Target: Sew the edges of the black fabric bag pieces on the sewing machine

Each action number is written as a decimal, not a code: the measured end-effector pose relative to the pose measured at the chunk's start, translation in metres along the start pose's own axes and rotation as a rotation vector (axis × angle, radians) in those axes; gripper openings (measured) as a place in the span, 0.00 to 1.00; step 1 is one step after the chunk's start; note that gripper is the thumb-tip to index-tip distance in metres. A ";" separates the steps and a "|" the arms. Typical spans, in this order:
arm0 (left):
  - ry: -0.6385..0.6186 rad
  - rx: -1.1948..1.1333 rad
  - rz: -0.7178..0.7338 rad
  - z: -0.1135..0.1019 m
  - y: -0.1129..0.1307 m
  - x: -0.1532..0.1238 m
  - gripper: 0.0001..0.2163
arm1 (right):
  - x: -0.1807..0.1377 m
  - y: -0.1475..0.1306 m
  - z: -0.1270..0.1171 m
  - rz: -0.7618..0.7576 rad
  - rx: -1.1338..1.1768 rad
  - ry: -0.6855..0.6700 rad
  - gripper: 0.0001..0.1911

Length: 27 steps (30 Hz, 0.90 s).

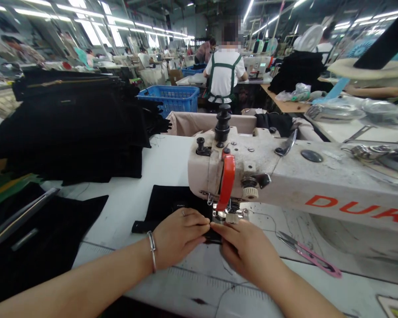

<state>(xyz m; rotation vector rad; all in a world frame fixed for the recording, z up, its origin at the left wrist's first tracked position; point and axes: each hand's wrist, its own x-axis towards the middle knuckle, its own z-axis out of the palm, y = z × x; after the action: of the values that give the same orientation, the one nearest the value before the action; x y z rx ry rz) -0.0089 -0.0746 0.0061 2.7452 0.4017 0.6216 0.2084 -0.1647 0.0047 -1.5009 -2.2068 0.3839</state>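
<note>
fabric, one small black piece [162, 198], lies flat on the white sewing table [167, 154], its right end under the sewing machine's [205, 172] head. the needle is hidden behind an orange guard [227, 183], and the piece's near edge is partly covered by fingers. its small label [181, 205] is too tiny to read. the machine's red lettering is cut off at the right after "duk".

two hands are at work. the left hand [182, 234], with one bracelet [151, 251], lies palm down on the piece, fingers close together and slightly bent; the right hand [248, 243] is half curled beside the machine's foot, fingertips at the cloth, thumb hard to see. i cannot tell whether either pinches it.

there is one pair of pink-handled snips [313, 256] right of the right hand. the black stack [73, 119] at left is too merged to count.
</note>
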 end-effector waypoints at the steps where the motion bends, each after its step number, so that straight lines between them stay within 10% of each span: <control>1: 0.012 0.008 0.013 0.000 -0.004 0.002 0.10 | 0.002 0.000 0.000 0.007 -0.015 0.006 0.22; 19: 0.038 -0.152 0.019 -0.006 -0.061 0.019 0.08 | 0.005 0.009 -0.005 0.088 -0.070 0.268 0.07; 27: 0.103 -0.143 -0.013 0.003 -0.048 0.016 0.06 | 0.013 0.012 -0.003 0.158 -0.181 0.219 0.04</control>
<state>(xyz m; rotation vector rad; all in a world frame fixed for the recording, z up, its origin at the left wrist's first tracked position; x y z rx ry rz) -0.0036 -0.0256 -0.0068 2.5807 0.3827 0.7607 0.2159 -0.1482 0.0045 -1.7298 -2.0021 0.0637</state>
